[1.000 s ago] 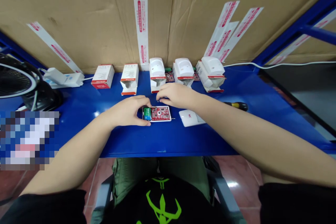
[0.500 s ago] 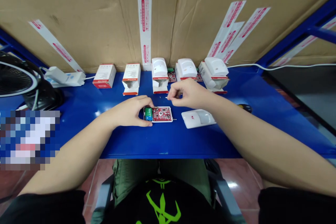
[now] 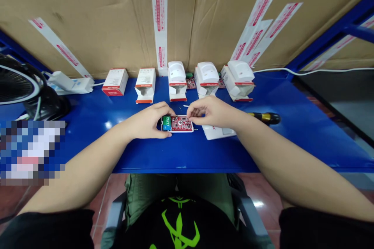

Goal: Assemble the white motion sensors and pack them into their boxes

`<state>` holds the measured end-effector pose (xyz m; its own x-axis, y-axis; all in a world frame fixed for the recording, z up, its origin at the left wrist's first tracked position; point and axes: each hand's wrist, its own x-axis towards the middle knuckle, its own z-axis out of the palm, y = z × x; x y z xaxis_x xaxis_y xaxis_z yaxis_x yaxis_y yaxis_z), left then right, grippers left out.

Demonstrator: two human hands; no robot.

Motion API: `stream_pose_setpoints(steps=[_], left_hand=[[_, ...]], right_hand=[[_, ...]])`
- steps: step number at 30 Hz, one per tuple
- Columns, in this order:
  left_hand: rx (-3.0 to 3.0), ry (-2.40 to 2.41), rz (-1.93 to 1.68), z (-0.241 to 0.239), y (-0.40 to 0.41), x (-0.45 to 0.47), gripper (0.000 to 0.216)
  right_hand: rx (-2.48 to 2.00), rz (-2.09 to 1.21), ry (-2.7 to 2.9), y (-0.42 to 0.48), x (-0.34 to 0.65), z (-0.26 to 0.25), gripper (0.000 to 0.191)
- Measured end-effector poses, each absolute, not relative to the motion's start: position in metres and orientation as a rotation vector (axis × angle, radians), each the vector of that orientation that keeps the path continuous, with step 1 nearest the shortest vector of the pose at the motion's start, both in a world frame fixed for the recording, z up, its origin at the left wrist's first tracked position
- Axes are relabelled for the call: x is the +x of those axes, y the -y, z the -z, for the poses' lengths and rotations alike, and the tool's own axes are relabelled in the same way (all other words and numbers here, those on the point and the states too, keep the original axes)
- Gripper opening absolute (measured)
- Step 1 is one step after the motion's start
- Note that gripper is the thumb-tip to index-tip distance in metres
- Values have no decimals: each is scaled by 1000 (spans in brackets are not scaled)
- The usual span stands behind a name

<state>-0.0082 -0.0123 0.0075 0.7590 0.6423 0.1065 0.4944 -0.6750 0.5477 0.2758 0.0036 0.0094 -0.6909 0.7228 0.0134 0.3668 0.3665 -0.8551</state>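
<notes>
A: Origin?

B: Clock centred on the open housing (image 3: 183, 131), flat on the blue table (image 3: 157, 157), red board (image 3: 184, 122) upward; twelve points away from the wearer.

A: Hands?

B: Left hand (image 3: 148, 121) at nine — thumb and fingers clamp the housing around the battery (image 3: 166, 123). Right hand (image 3: 212, 113) between two and three, fingers curled, tips at the board's far right corner; whether they pinch anything, cannot tell.

A: Good handling?

B: My judgement: grip by the rim, spare the components, touch lightly on the right.

A: Outward?

B: Small white piece (image 3: 186, 106) at one; white cover (image 3: 212, 133) at three — black-and-yellow handle (image 3: 268, 118) beyond. Boxes (image 3: 145, 81), ten to two.
</notes>
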Motion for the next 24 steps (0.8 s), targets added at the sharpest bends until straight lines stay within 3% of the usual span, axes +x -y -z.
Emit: stream_pose_setpoints(steps=[6,24], left_hand=[[2461,-846,-430,-4,12,-7,45],[2436,-921,-432,-1,13,-3,45]], right_hand=[[-987,-1215,2328,0,268,-5,12],[-1199,-579,2520,16,254,1,12]])
